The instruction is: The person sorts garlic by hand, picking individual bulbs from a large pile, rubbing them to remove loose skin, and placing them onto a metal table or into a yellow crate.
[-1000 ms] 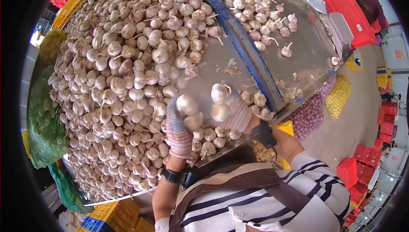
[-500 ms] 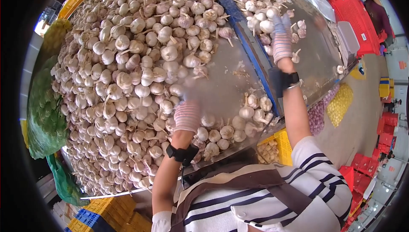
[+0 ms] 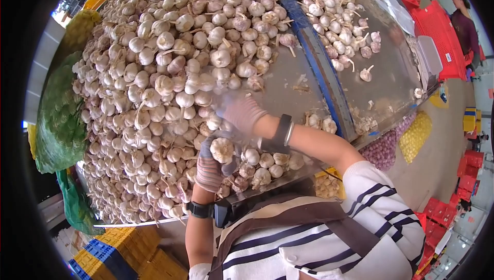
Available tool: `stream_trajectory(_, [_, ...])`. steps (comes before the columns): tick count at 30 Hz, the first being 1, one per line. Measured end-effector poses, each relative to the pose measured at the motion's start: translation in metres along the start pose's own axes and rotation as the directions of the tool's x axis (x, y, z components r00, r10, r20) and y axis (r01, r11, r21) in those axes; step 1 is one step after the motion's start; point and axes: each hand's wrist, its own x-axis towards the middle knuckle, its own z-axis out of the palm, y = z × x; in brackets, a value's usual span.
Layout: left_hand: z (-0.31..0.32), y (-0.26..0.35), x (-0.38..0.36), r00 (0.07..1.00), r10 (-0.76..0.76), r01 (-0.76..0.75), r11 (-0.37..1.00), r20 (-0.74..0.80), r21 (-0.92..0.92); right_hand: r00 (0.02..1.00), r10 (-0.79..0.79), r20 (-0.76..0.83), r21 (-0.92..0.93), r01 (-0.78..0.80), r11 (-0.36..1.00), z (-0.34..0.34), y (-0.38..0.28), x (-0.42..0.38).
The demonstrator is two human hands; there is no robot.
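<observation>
My left hand (image 3: 210,168), in a striped glove with grey fingers, is closed around a garlic bulb (image 3: 222,150) near the front edge of the table. The bulb faces up between thumb and fingers. My right hand (image 3: 242,114), gloved as well, is over the near middle of the large garlic heap (image 3: 154,82), just beyond my left hand. Its fingers are smeared by motion, so I cannot make out what they hold, if anything.
A blue-edged divider (image 3: 314,56) separates the big heap from a smaller garlic pile (image 3: 334,20). Green net sacks (image 3: 62,115) stand at left, with yellow crates (image 3: 123,249) below. Red crates (image 3: 437,38) and another person (image 3: 463,25) are at upper right.
My right hand has left the smaller pile and crossed the divider to the large heap. My left hand has drawn slightly nearer and now shows a garlic bulb in its grip.
</observation>
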Motion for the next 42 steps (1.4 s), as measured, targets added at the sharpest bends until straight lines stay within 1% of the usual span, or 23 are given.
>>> stream_trajectory(1, [0.029, 0.022, -0.022, 0.987, -0.153, 0.134, 0.956, -0.054, -0.260, 1.000, -0.007, -0.001, -0.004, 0.007, 1.000, 0.002, 0.003, 0.001])
stream_trajectory(5, [0.004, 0.008, -0.020, 0.970, -0.105, 0.176, 0.927, 0.221, -0.331, 0.999, 0.038, -0.001, 0.398, -0.035, 0.917, 0.004, 0.022, -0.017])
stream_trajectory(7, [0.001, 0.004, -0.020, 0.929, -0.108, 0.228, 0.920, 0.354, -0.318, 0.989, 0.032, 0.147, 0.988, -0.148, 0.046, -0.015, 0.024, -0.044])
stream_trajectory(8, [0.001, 0.000, -0.021, 0.941, -0.056, 0.166, 0.936, 0.334, -0.310, 0.977, -0.073, 0.199, 0.854, -0.209, -0.476, -0.015, 0.025, -0.056])
stream_trajectory(9, [-0.005, -0.014, -0.011, 0.938, -0.060, 0.171, 0.937, 0.340, -0.306, 0.978, -0.065, 0.198, 0.855, -0.205, -0.476, -0.020, 0.023, -0.070])
stream_trajectory(10, [0.003, -0.020, -0.003, 0.960, 0.210, -0.224, 0.973, 0.184, 0.062, 0.977, -0.078, 0.200, 0.814, -0.210, -0.541, -0.031, 0.020, -0.084])
stream_trajectory(12, [0.019, -0.008, -0.018, 0.841, 0.469, -0.534, 0.633, 0.271, 0.560, 0.976, -0.080, 0.201, 0.768, -0.208, -0.606, -0.052, 0.006, -0.100])
stream_trajectory(13, [0.036, 0.005, -0.030, 0.753, 0.583, -0.578, 0.363, 0.305, 0.731, 0.973, -0.051, 0.223, 0.768, -0.208, -0.605, -0.063, -0.003, -0.102])
stream_trajectory(15, [0.046, -0.003, -0.024, 0.787, 0.563, -0.601, 0.604, 0.254, 0.523, 0.969, -0.022, 0.246, 0.766, -0.209, -0.608, -0.063, -0.010, -0.107])
stream_trajectory(17, [0.051, 0.002, -0.016, 0.529, 0.603, -0.803, 0.127, 0.597, 0.583, 0.984, -0.027, 0.175, 0.819, -0.161, -0.551, -0.047, -0.009, -0.114])
stream_trajectory(18, [0.054, 0.000, -0.020, 0.787, 0.431, -0.616, 0.502, 0.441, 0.608, 0.963, -0.007, 0.269, 0.770, -0.219, -0.600, -0.038, 0.001, -0.120])
stream_trajectory(19, [0.051, 0.001, -0.015, 0.787, 0.431, -0.615, 0.502, 0.441, 0.608, 0.961, 0.154, 0.230, 0.885, -0.141, -0.444, -0.037, 0.015, -0.123])
stream_trajectory(20, [0.045, 0.003, -0.006, 0.741, 0.466, -0.643, 0.284, 0.484, 0.711, 0.940, 0.301, 0.159, 0.963, -0.080, -0.259, -0.039, 0.037, -0.125])
stream_trajectory(21, [0.041, 0.007, 0.002, 0.694, 0.484, -0.630, 0.050, 0.534, 0.775, 0.921, 0.353, 0.166, 0.910, -0.005, -0.415, -0.046, 0.071, -0.130])
stream_trajectory(23, [0.042, 0.019, 0.010, 0.700, 0.504, -0.544, -0.082, 0.506, 0.835, 0.719, 0.687, -0.102, 0.995, 0.064, 0.081, -0.075, 0.127, -0.134])
stream_trajectory(24, [0.045, 0.024, 0.016, 0.845, 0.380, -0.328, -0.191, 0.378, 0.925, 0.598, 0.677, -0.429, 0.802, -0.093, 0.590, -0.093, 0.150, -0.133])
stream_trajectory(25, [0.047, 0.029, 0.022, 0.940, 0.274, -0.107, -0.325, 0.202, 0.940, 0.490, 0.508, -0.709, 0.234, -0.516, 0.824, -0.117, 0.158, -0.138])
stream_trajectory(27, [0.030, 0.017, 0.058, 0.959, 0.236, -0.055, -0.386, 0.156, 0.921, 0.656, 0.580, -0.482, 0.192, -0.567, 0.801, -0.142, 0.141, -0.141])
stream_trajectory(30, [0.031, 0.022, 0.068, 0.918, 0.229, -0.249, -0.304, 0.324, 0.920, 0.952, 0.284, -0.111, 0.467, -0.202, 0.861, -0.098, 0.105, -0.133])
stream_trajectory(34, [0.012, 0.017, 0.080, 0.847, 0.214, -0.402, -0.343, 0.487, 0.849, 0.954, -0.096, 0.285, 0.338, -0.006, 0.941, -0.026, 0.020, -0.113])
stream_trajectory(35, [0.013, 0.023, 0.071, 0.816, 0.322, -0.455, -0.154, 0.480, 0.877, 0.929, -0.065, 0.365, 0.228, -0.021, 0.973, -0.020, 0.007, -0.111])
stream_trajectory(40, [0.000, 0.042, 0.020, 0.806, 0.433, -0.506, 0.150, 0.404, 0.849, 0.946, 0.124, 0.300, 0.416, -0.246, 0.875, -0.029, 0.025, -0.096])
stream_trajectory(42, [0.008, 0.034, 0.005, 0.778, 0.308, -0.541, -0.112, 0.547, 0.833, 0.981, 0.134, 0.142, 0.364, -0.178, 0.914, -0.029, 0.035, -0.087])
